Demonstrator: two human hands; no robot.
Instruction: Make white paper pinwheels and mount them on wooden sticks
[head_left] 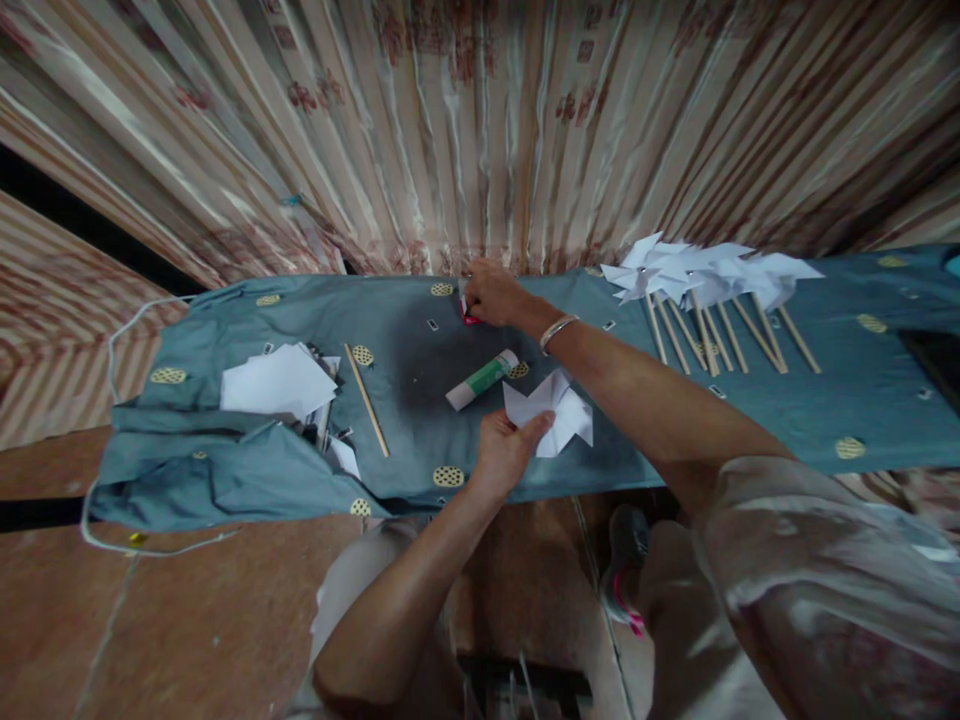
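A folded white paper pinwheel (566,415) is pinched between the thumb and fingers of my left hand (506,452), close to the table's front edge. It has no stick on it. My right hand (493,293) reaches across to the table's back edge, its fingers curled over a small red box (469,317). The hand covers most of that box, and whether anything is picked from it is hidden. Between my two hands lies a glue stick (482,380) with a green and white label. One loose wooden stick (366,398) rests to the left of the glue.
Several finished white pinwheels (705,270) on wooden sticks lie together at the right. A pile of white paper sheets (277,383) sits at the left. Blue-green cloth (405,470) covers the narrow table. A dark flat object (934,365) lies at the far right; a curtain (480,130) hangs behind.
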